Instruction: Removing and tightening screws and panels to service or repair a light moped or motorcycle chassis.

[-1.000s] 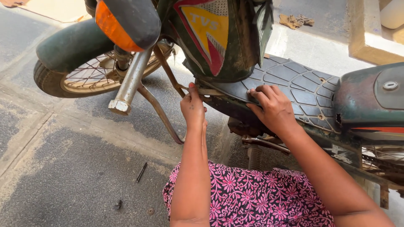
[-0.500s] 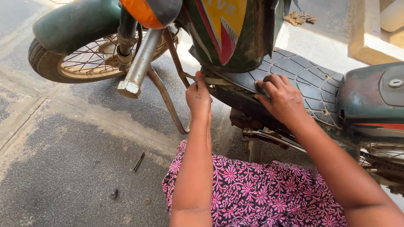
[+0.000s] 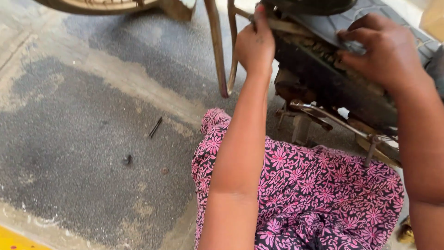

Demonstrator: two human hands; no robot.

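Note:
My left hand [image 3: 255, 44] presses its fingers against a metal bar at the lower front edge of a motorcycle seat [image 3: 337, 23], beside two rusty frame rods [image 3: 216, 51]. Over on the other side, my right hand [image 3: 384, 48] grips the edge of the same black patterned seat from above, thumb underneath. The dirty underside of the motorcycle [image 3: 323, 78] shows between both hands. My knees, in pink flowered cloth [image 3: 300, 190], sit below.
A dark bolt [image 3: 155, 127], a small nut [image 3: 126, 159] and a washer [image 3: 164, 171] lie on the grey concrete floor at left. A wheel rim [image 3: 106, 4] shows at the top edge. A footrest bar [image 3: 337, 122] juts under the bike.
The view has tilted down and closer, so the wheel and tank have slid out of the top. Both hands keep their hold on the seat edge.

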